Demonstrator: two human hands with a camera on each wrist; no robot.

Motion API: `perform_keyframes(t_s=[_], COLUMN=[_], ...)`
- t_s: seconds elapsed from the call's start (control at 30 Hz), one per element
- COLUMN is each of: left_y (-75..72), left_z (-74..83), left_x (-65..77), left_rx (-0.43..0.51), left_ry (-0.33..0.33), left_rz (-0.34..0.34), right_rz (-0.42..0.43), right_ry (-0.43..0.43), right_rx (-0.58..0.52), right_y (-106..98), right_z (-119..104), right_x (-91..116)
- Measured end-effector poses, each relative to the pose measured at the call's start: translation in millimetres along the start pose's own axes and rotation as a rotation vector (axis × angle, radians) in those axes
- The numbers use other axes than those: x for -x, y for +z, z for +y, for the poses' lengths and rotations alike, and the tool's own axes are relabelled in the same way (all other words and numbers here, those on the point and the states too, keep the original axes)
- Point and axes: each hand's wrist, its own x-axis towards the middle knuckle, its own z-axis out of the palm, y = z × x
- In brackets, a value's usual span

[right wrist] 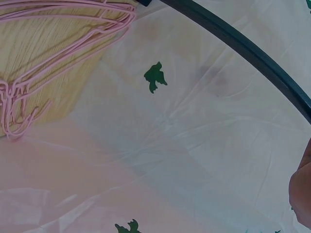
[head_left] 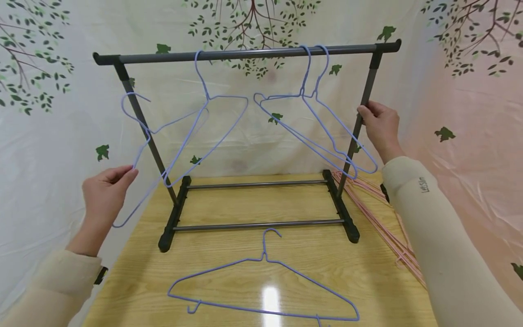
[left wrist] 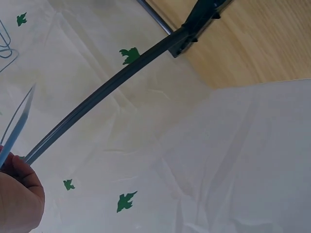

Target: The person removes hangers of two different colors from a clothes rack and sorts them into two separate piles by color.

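On the left, my left hand (head_left: pixel 107 190) pinches a periwinkle wire hanger (head_left: pixel 173 121) by its side, thumb against fingertips. That hanger's hook is off the rail, in front of the left post (head_left: pixel 139 111) of a black garment rack. My right hand (head_left: pixel 382 127) holds the rack's right post (head_left: pixel 369 81) partway up. From the top rail (head_left: pixel 253 54) hang three more periwinkle hangers: one hanger (head_left: pixel 202 77) left of centre and a close pair (head_left: pixel 306 75) towards the right. In the left wrist view, the hand (left wrist: pixel 22 194) shows only at the lower left edge.
Another periwinkle hanger (head_left: pixel 310 273) lies flat on the wooden table (head_left: pixel 229 245), in front of the rack's base. A bundle of pink hangers (head_left: pixel 377 225) lies at the table's right, beside the right foot (head_left: pixel 343 213). Pale leaf-patterned sheeting (head_left: pixel 261 145) stands behind.
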Motion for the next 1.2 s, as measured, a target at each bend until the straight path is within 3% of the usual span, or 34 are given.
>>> perform_keyframes(t_s=[0.47,0.73,0.97,1.2], left_y=[6.5,19.2,37.7,53.8], left_z=[-38.1,-50.4,-48.8,-46.4], left_x=[30.1,42.4,55.2,67.1], left_rx=[-0.126,-0.123,-0.108,-0.073], left_ry=[0.022,0.050,0.075,-0.005], left_rz=[-0.128,-0.217,-0.358,-0.581], right_rz=[-0.013,-0.018,-0.021,-0.020], right_ry=[0.015,0.033,0.036,0.018], right_rx=[0.011,-0.007,0.007,0.024], right_y=[-0.5,-1.0,-1.6,-1.8], right_z=[-1.1,-2.0,-2.2,-1.2], right_x=[1.4,2.3,2.1,2.4])
